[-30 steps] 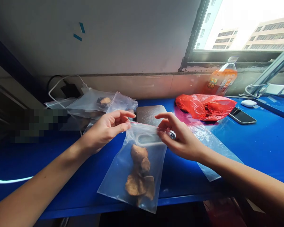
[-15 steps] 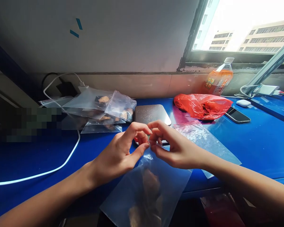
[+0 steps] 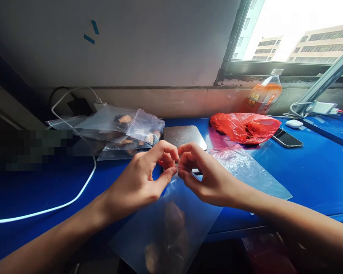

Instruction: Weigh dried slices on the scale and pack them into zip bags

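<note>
Sealing step: left hand [image 3: 141,182] and right hand [image 3: 208,179] pinch the zip bag [image 3: 165,228] mouth before the scale [image 3: 184,136]; next, press along the strip.

- Two hands [image 3: 171,175], both pinching one clear zip bag [image 3: 171,228].
- One heap of filled bags [image 3: 122,131] at 10 o'clock; number unclear.
- One empty bag [image 3: 246,167].
- One red bag [image 3: 244,127] at 1 o'clock.
- One bottle [image 3: 264,95].
- One phone [image 3: 287,139].
</note>
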Available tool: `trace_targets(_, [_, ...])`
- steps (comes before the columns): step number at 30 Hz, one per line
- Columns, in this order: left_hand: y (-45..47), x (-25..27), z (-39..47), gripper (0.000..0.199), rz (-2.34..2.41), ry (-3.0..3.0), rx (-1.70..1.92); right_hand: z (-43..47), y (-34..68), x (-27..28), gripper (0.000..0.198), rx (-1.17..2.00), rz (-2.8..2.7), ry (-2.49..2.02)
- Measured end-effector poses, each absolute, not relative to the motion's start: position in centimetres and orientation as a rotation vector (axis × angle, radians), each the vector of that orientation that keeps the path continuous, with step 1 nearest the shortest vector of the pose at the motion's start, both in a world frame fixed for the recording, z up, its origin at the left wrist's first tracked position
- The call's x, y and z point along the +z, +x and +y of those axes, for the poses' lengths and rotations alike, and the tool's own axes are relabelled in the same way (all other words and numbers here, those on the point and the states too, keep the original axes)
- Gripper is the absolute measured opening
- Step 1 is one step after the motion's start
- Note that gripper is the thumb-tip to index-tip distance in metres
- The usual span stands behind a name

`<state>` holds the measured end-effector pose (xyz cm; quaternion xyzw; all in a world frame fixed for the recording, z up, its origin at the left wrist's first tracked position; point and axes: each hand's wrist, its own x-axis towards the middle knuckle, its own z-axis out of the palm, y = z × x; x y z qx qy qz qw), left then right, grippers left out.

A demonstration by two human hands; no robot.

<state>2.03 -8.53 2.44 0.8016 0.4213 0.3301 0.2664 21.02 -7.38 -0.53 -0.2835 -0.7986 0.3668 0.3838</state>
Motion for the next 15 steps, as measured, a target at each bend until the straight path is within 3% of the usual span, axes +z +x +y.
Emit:
trace_targets(6, [0.8,4.0,-8.1,0.004,1.278,2.267,0.967,-7.5,21.1,0.3,0.032,0.799,-2.048,-0.765])
trace_targets(15, [-2.3,6.0,-7.1,0.024,1.371,2.075,1.358,-6.6,21.7,1.1,0.032,0.904,-1.862,-0.739])
